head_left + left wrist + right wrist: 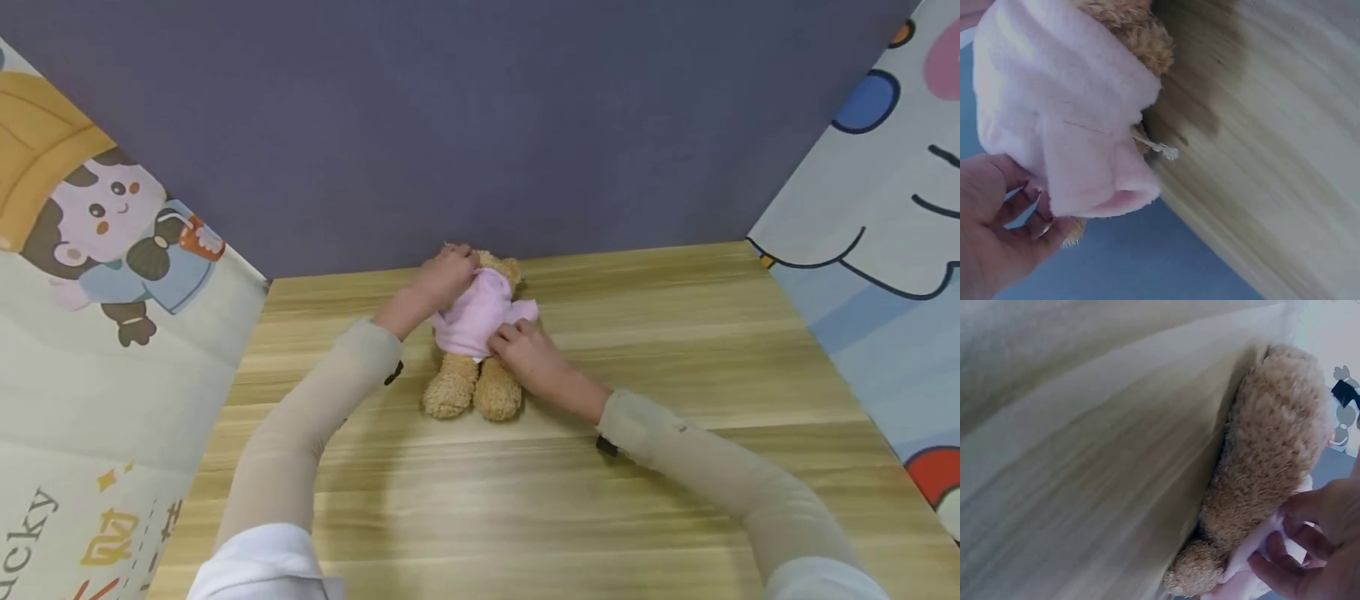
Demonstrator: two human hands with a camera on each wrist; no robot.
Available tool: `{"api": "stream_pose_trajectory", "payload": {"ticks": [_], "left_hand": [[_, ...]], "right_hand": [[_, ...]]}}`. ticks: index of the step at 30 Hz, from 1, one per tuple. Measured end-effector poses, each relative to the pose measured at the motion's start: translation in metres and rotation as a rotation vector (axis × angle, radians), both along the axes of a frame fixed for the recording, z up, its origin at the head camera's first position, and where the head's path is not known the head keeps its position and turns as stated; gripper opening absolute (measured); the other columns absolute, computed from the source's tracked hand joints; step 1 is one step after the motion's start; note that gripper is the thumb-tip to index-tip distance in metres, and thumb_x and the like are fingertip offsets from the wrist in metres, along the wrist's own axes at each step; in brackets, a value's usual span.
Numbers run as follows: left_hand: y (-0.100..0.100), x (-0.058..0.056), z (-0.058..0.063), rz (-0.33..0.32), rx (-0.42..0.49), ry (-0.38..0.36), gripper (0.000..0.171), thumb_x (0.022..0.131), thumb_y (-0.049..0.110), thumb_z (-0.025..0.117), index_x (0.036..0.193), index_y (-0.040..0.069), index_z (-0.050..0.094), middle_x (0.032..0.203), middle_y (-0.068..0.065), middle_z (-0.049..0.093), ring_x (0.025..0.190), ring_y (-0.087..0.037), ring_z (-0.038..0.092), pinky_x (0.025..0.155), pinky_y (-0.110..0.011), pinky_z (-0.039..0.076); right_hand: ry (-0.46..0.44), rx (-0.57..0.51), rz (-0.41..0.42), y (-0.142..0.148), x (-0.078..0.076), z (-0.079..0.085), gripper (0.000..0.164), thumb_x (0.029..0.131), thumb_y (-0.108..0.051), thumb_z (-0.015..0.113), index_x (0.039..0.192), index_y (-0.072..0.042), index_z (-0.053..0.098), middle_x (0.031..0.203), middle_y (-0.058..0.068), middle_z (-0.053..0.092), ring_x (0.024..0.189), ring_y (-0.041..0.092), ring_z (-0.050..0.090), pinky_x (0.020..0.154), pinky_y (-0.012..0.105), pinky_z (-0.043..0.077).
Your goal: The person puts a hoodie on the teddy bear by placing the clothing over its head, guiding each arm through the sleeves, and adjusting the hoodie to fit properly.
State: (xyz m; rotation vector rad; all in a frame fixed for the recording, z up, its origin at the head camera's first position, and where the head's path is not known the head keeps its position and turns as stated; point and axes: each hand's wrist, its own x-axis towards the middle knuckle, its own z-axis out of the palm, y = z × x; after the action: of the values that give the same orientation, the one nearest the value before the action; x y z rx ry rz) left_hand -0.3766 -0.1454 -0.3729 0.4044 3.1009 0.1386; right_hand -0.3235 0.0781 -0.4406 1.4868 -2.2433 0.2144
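Observation:
A brown plush teddy bear [450,390] lies on the table with its legs toward me, dressed in a pink fleece top [480,315]. My left hand [445,277] is at the bear's neck and partly hides its head; in the left wrist view its bent fingers [1040,212] pinch the edge of the top. Near the hem on the right, my right hand [531,357] pinches the pink cloth [1254,550] between thumb and fingers, beside the bear's furry leg [1272,437]. A short whitish string [1163,150] sticks out beside the loose pink sleeve [1088,169].
The wood-grain table [480,508] meets a dark blue-grey panel [480,125] just behind the bear's head. Cartoon-printed panels stand at the left [112,358] and right [870,250]. Dark straps [607,446] sit at both sleeved wrists.

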Motion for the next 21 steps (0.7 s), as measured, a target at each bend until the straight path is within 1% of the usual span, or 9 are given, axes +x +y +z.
{"api": "stream_pose_trajectory", "payload": {"ticks": [2,4,6,10,13,16,18,20,21], "left_hand": [[0.001,-0.002,0.002,0.045,-0.016,0.022,0.024,0.109,0.016,0.045,0.123,0.002,0.059,0.118,-0.016,0.06,0.109,-0.038,0.062,0.081,-0.048,0.059],[-0.002,-0.005,0.003,0.082,0.058,0.021,0.021,0.109,0.013,0.043,0.12,0.0,0.056,0.112,-0.017,0.062,0.101,-0.037,0.064,0.077,-0.046,0.058],[-0.007,-0.007,0.003,0.095,0.183,-0.006,0.018,0.108,0.011,0.044,0.118,0.0,0.053,0.108,-0.018,0.063,0.098,-0.035,0.065,0.08,-0.044,0.057],[-0.023,-0.001,0.002,0.026,0.431,-0.087,0.021,0.107,0.012,0.05,0.122,-0.002,0.051,0.115,-0.021,0.061,0.107,-0.033,0.061,0.091,-0.043,0.053],[-0.037,0.011,-0.001,0.022,0.546,-0.066,0.026,0.104,0.01,0.052,0.125,-0.005,0.05,0.12,-0.023,0.059,0.114,-0.034,0.058,0.098,-0.045,0.05],[-0.052,0.027,-0.014,0.145,0.597,-0.052,0.029,0.1,0.003,0.049,0.127,-0.008,0.047,0.116,-0.024,0.058,0.107,-0.034,0.058,0.093,-0.044,0.05],[-0.061,0.037,-0.032,0.249,0.651,-0.072,0.031,0.097,0.001,0.046,0.126,-0.012,0.046,0.116,-0.028,0.058,0.106,-0.036,0.057,0.091,-0.044,0.051],[-0.067,0.048,-0.051,0.347,0.733,-0.142,0.031,0.098,0.0,0.046,0.125,-0.013,0.046,0.112,-0.027,0.057,0.1,-0.035,0.057,0.085,-0.041,0.05],[-0.069,0.053,-0.059,0.375,0.757,-0.166,0.031,0.098,0.0,0.046,0.124,-0.015,0.048,0.111,-0.026,0.058,0.098,-0.033,0.057,0.082,-0.038,0.05]], "right_hand": [[-0.003,-0.002,0.006,-0.001,0.002,-0.001,0.005,0.092,-0.01,0.074,0.094,-0.007,0.07,0.092,0.009,0.067,0.081,0.027,0.063,0.072,0.037,0.057],[-0.027,-0.002,0.021,-0.001,0.002,-0.001,0.005,0.092,-0.007,0.074,0.093,-0.005,0.069,0.092,0.009,0.067,0.081,0.026,0.063,0.072,0.036,0.057],[-0.068,-0.002,0.046,-0.001,0.001,-0.001,0.005,0.091,-0.005,0.073,0.093,-0.005,0.069,0.091,0.009,0.067,0.082,0.025,0.064,0.072,0.035,0.057],[-0.206,-0.026,0.096,0.001,-0.004,-0.001,0.005,0.091,-0.004,0.074,0.091,-0.006,0.069,0.09,0.008,0.068,0.08,0.024,0.065,0.072,0.034,0.057],[-0.373,-0.063,0.102,0.005,-0.009,-0.001,0.005,0.092,-0.005,0.073,0.093,-0.008,0.069,0.09,0.006,0.069,0.083,0.022,0.067,0.076,0.034,0.058],[-0.555,-0.131,0.084,0.009,-0.014,0.0,0.007,0.094,-0.005,0.071,0.1,-0.007,0.069,0.095,0.007,0.071,0.089,0.021,0.068,0.081,0.034,0.058],[-0.644,-0.191,0.054,0.01,-0.015,0.004,0.012,0.096,-0.005,0.068,0.108,-0.005,0.067,0.101,0.009,0.07,0.093,0.022,0.068,0.084,0.034,0.058],[-0.692,-0.249,0.03,0.009,-0.018,0.011,0.02,0.098,-0.006,0.065,0.118,-0.001,0.063,0.111,0.013,0.068,0.099,0.026,0.068,0.088,0.036,0.057],[-0.71,-0.271,0.02,0.009,-0.02,0.015,0.025,0.099,-0.006,0.064,0.122,0.001,0.061,0.116,0.015,0.066,0.103,0.028,0.067,0.09,0.037,0.057]]}}
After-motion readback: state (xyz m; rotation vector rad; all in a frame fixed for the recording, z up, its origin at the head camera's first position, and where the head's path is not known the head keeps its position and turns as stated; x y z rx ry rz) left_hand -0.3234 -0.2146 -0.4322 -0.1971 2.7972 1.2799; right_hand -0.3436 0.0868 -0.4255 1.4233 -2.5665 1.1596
